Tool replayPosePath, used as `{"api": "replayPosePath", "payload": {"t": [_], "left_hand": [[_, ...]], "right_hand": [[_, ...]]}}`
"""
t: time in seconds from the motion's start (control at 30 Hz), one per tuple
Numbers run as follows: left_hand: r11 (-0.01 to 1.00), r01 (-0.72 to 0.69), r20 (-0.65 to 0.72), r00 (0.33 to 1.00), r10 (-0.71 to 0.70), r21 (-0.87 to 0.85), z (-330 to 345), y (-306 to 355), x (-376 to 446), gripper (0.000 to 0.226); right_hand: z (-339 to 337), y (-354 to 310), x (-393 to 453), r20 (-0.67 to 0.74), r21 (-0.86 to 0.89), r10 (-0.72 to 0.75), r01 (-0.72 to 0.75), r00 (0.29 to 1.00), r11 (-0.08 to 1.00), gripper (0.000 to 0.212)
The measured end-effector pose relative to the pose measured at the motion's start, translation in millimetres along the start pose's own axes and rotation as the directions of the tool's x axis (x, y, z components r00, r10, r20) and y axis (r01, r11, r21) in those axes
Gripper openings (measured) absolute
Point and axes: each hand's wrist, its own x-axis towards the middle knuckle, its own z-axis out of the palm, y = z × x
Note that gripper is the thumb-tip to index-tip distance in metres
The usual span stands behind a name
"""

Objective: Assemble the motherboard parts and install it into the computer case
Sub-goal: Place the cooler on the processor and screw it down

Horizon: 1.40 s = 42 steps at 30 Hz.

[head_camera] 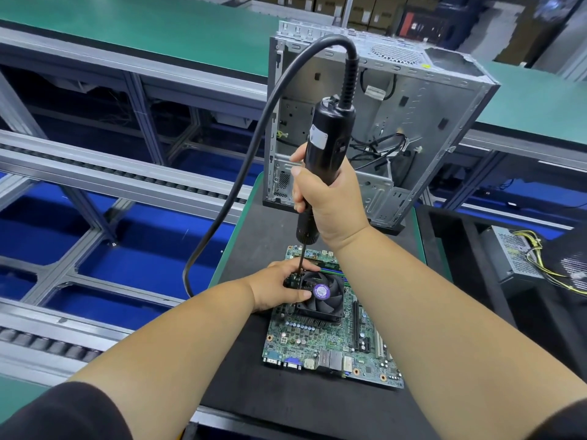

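Left hand (279,289) curled around the near-left corner of the cooler fan (320,295), thumb and fingers gripping its frame. Fan seated on the green motherboard (320,341), which lies flat on the black tabletop (254,360). Right hand (330,198) gripping an upright electric screwdriver (324,160), bit tip at the fan's left corner. Open computer case (413,128) standing behind, on the tabletop's far end

A black mat (254,236) covers the green-edged surface (222,265); on it lie the motherboard (320,341), near, and the open computer case (409,131) standing upright behind
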Motion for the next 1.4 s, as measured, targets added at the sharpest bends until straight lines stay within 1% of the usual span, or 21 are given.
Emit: {"api": "replayPosePath", "payload": {"t": [0.07,0.2,0.37,0.57,0.7,0.87,1.03,1.1,1.17,1.2,1.27,1.4], "left_hand": [[1.000,-0.006,-0.005,1.000,0.006,0.000,1,-1,0,0.048],[1.000,-0.004,-0.002,1.000,0.004,0.003,0,-2,1,0.049],[1.000,-0.002,-0.008,1.000,0.002,-0.001,1,-2,0,0.049],[1.000,-0.016,-0.016,1.000,0.016,-0.012,2,0,-1,0.049],[0.997,-0.049,-0.018,0.999,0.048,-0.059,4,-2,-1,0.049],[0.998,-0.041,-0.001,0.999,0.041,-0.037,4,-1,1,0.050],[0.998,-0.069,0.003,0.998,0.069,0.009,3,3,1,0.054],[0.998,-0.051,0.020,0.999,0.051,0.039,3,7,0,0.067],[0.990,-0.010,0.008,1.000,0.009,0.141,5,11,-1,0.088],[0.982,0.007,-0.010,1.000,-0.005,0.189,7,12,-2,0.093],[0.972,0.003,-0.036,0.999,0.006,0.234,8,14,-3,0.093],[0.951,-0.033,-0.089,0.994,0.063,0.307,10,17,-5,0.091]], "right_hand": [[-1,1,0,-0.016,0.002,0.005,-0.005,1.000,1.000,0.009],[-3,3,1,-0.036,-0.001,0.019,-0.019,0.999,1.000,0.013],[-5,0,-2,-0.031,0.013,0.005,-0.004,1.000,1.000,0.008],[2,-5,-5,-0.007,-0.007,0.005,-0.005,1.000,1.000,0.018],[3,-8,-3,0.013,-0.018,0.027,-0.026,1.000,0.999,0.023],[-5,-18,-3,0.043,0.003,0.034,-0.034,0.999,0.999,0.026],[-14,-44,-4,0.023,0.028,-0.064,0.063,0.998,0.998,0.026],[-16,-53,-5,0.015,0.013,-0.088,0.088,0.996,0.996,0.027],[-18,-58,-7,0.005,-0.027,-0.105,0.105,0.994,0.994,0.031],[-19,-59,-8,-0.002,-0.047,-0.111,0.111,0.994,0.993,0.034],[-20,-61,-10,-0.018,-0.073,-0.117,0.115,0.993,0.991,0.037],[-22,-64,-13,-0.050,-0.086,-0.120,0.116,0.991,0.989,0.033]]}}
